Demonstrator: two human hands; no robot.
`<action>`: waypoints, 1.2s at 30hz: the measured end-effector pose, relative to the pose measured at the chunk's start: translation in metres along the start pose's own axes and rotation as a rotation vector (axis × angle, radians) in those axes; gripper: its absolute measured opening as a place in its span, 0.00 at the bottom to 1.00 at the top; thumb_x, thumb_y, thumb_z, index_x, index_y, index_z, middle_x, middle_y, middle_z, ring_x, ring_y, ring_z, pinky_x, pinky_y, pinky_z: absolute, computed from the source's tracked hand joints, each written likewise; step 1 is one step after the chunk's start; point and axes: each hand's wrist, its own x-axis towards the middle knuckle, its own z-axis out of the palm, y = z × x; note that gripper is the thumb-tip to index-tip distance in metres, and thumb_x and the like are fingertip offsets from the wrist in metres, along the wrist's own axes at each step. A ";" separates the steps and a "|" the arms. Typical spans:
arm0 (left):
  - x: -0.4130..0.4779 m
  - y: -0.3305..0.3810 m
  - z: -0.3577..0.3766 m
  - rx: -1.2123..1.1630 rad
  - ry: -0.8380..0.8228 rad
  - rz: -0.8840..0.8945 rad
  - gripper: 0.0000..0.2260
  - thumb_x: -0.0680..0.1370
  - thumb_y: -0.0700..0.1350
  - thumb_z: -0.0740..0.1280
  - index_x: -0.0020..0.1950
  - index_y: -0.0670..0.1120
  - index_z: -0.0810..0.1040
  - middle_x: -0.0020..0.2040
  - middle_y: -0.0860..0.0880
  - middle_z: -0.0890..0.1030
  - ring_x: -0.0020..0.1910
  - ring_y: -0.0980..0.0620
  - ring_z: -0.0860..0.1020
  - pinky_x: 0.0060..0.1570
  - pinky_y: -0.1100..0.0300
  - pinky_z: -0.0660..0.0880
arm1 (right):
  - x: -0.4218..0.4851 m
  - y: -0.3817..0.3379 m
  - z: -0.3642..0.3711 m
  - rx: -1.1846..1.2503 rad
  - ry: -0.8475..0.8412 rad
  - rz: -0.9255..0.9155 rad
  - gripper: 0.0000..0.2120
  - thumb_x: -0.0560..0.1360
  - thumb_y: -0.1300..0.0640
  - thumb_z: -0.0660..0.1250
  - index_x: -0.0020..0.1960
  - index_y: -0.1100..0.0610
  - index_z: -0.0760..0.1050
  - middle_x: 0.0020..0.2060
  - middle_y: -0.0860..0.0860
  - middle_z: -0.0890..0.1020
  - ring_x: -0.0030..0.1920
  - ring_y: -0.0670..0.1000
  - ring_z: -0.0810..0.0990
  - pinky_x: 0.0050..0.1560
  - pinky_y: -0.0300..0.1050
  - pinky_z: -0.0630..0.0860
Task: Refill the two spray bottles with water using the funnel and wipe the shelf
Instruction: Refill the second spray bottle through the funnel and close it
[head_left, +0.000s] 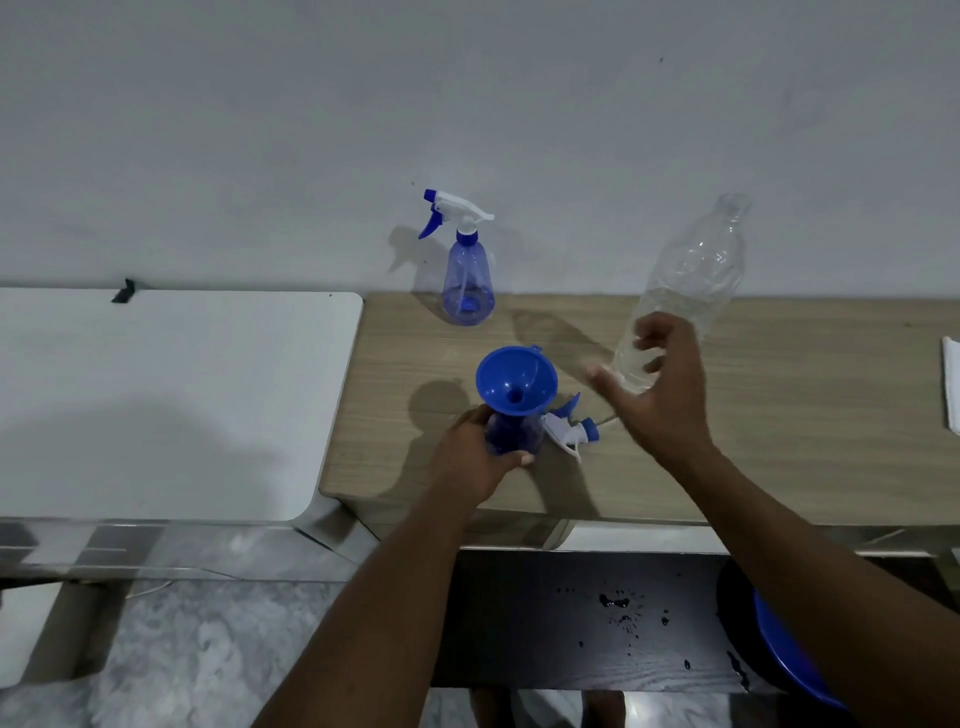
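With your left hand (478, 460) gripping the spray bottle (511, 435) on the table (779, 441), funnel (515, 380) seated, settle your spread right hand (662, 387), grip unclear, low on the water bottle (685, 280) and pour slowly, centred.

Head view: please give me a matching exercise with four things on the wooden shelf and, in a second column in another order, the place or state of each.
Things
1. funnel
2. capped spray bottle
3. clear bottle
4. loose spray head

States
A. lies on the shelf beside the left hand
B. tilted, uncapped, base in the right hand
C. sits in the open spray bottle that the left hand grips
D. stands upright near the wall

Pairs: 1-C; 2-D; 3-B; 4-A
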 end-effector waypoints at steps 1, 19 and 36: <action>0.000 0.001 0.000 0.002 -0.006 0.011 0.25 0.63 0.53 0.80 0.57 0.54 0.77 0.51 0.53 0.82 0.48 0.53 0.80 0.49 0.55 0.76 | 0.005 0.005 -0.005 -0.020 0.141 0.031 0.34 0.67 0.40 0.78 0.62 0.56 0.68 0.57 0.51 0.73 0.54 0.51 0.75 0.52 0.44 0.75; 0.000 0.003 0.000 -0.043 -0.060 0.001 0.25 0.64 0.52 0.79 0.59 0.56 0.76 0.50 0.57 0.82 0.49 0.57 0.80 0.53 0.54 0.78 | 0.092 0.036 -0.017 0.041 0.171 0.324 0.37 0.60 0.42 0.83 0.62 0.52 0.70 0.51 0.51 0.81 0.52 0.50 0.82 0.58 0.51 0.79; -0.001 0.007 -0.003 0.000 -0.076 -0.018 0.27 0.64 0.54 0.80 0.61 0.56 0.77 0.51 0.56 0.83 0.50 0.55 0.81 0.53 0.53 0.77 | 0.115 -0.023 -0.057 -0.534 -0.794 -0.120 0.36 0.61 0.46 0.84 0.62 0.48 0.69 0.49 0.50 0.82 0.50 0.50 0.81 0.48 0.45 0.77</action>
